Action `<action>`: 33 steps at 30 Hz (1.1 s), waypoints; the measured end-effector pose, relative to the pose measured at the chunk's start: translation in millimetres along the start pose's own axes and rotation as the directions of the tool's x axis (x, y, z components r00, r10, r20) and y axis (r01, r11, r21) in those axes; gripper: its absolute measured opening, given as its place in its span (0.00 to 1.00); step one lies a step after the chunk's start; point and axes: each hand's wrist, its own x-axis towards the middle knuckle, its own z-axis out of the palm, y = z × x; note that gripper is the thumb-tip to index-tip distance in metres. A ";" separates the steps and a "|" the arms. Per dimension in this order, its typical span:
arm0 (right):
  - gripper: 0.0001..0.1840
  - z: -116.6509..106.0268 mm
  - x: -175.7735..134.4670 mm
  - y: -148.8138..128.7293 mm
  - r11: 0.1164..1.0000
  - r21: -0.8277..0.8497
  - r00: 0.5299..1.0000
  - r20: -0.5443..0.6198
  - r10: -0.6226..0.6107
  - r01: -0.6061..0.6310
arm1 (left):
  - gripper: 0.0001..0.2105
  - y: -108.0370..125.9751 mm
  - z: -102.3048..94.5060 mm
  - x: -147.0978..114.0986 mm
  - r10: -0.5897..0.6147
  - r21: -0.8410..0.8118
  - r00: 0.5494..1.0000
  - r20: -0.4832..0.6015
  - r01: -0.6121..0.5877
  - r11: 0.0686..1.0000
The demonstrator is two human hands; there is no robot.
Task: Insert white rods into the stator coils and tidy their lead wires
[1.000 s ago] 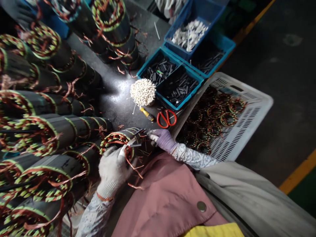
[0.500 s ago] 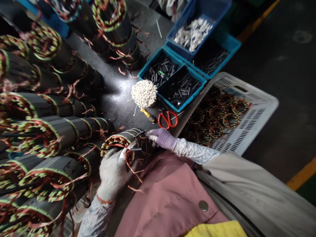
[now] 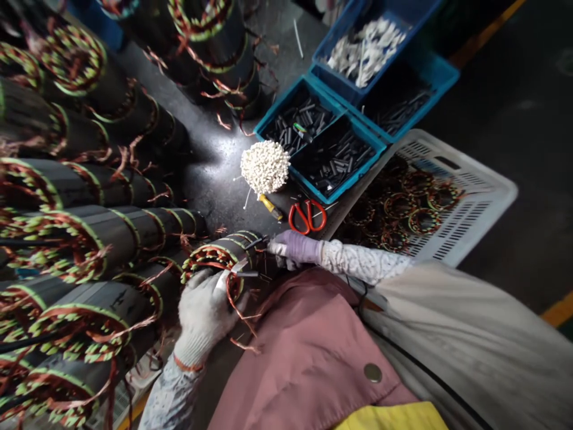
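Note:
A motor stator (image 3: 236,243) with copper windings and pale green slot liners lies on its side in front of me. My left hand (image 3: 203,304), in a white knit glove, is closed on its near end, beside a loose copper wire lead (image 3: 242,315). A white sleeve and a short grey tube (image 3: 248,274) stick out by the left fingertips. At the stator's far right side, my right hand (image 3: 293,248), in a purple-coated glove, has its fingers closed round a thin dark stick-like piece (image 3: 256,242). Its exact kind is unclear.
Stacked stators (image 3: 76,233) crowd the left side. Ahead are a bundle of white cable ties (image 3: 265,167), a yellow-handled tool (image 3: 270,206), red-handled scissors (image 3: 308,216) and blue bins (image 3: 308,185) of black tubes. A white crate (image 3: 487,206) holding small wound rings is at the right.
The view has shifted slightly, so the bins and crate appear farther right. Both hands keep nearly the same hold at the stator.

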 end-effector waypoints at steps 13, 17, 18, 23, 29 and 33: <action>0.13 15.4 20.5 -17.1 0.968 0.194 0.987 -0.006 0.162 -0.158 | 0.13 -2.3 0.0 1.3 0.043 0.021 0.999 -0.009 -0.043 0.999; 0.11 12.5 15.3 -19.8 0.985 -0.170 0.992 -0.124 -0.011 -0.010 | 0.14 -2.4 1.1 1.2 0.047 0.049 0.998 -0.042 -0.045 0.998; 0.10 3.4 7.7 -15.3 0.974 -0.224 0.987 -0.148 -0.056 0.022 | 0.14 -1.7 0.8 1.3 0.038 0.052 0.998 -0.048 -0.035 0.998; 0.17 -93.9 -40.5 23.1 0.754 -0.607 0.791 -0.578 -0.201 -0.252 | 0.13 5.2 -1.1 2.1 -0.009 0.046 0.997 -0.079 0.013 0.999; 0.13 -151.2 -5.2 39.7 0.433 -0.815 0.916 -0.396 0.066 -0.384 | 0.17 9.3 -1.1 0.9 -0.091 0.076 0.996 0.003 0.090 0.993; 0.11 -159.2 9.5 51.2 0.558 -0.772 0.908 -0.413 -0.076 -0.304 | 0.18 7.5 -3.5 -0.5 -0.076 0.093 0.996 0.050 0.072 0.993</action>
